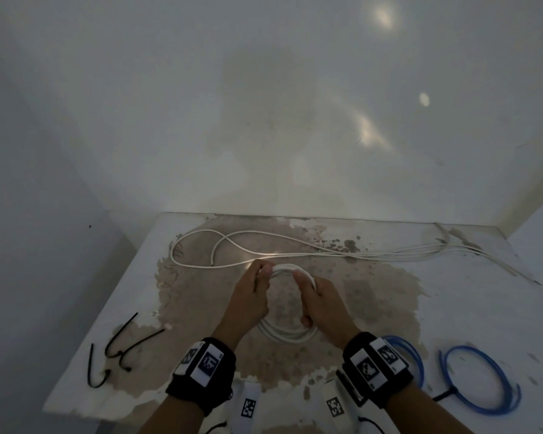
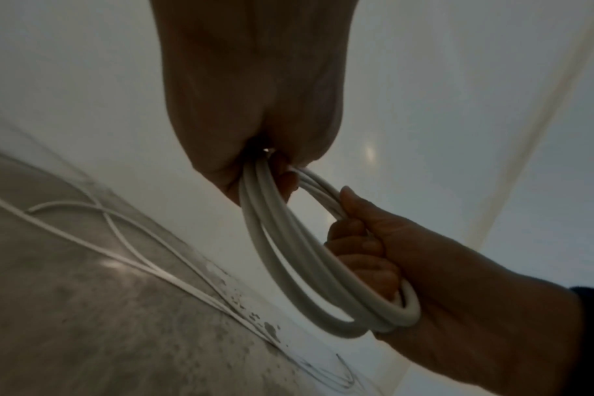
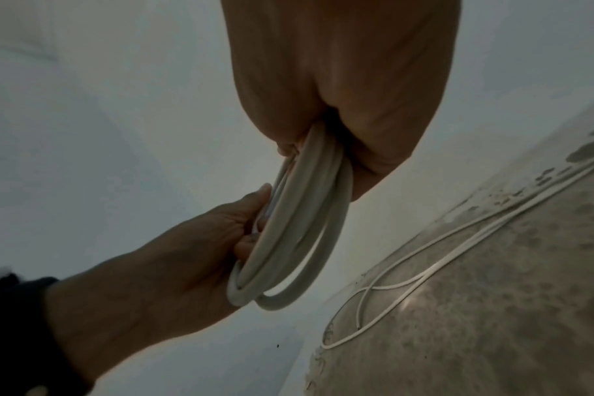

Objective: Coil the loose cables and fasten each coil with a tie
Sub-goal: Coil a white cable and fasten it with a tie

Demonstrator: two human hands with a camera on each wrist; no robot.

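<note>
A coil of white cable is held upright over the middle of the table between both hands. My left hand grips its left side with thumb and fingers curled round the strands. My right hand grips the right side the same way. In the left wrist view the coil hangs from the left hand, with the right hand wrapped round its far side. The right wrist view shows the coil leaving the right hand and the left hand clasping it. Several black ties lie at the table's left.
A long loose white cable loops across the back of the worn white table and runs off to the right. Blue cable loops lie at the front right. Walls close the table in at the back and on the right.
</note>
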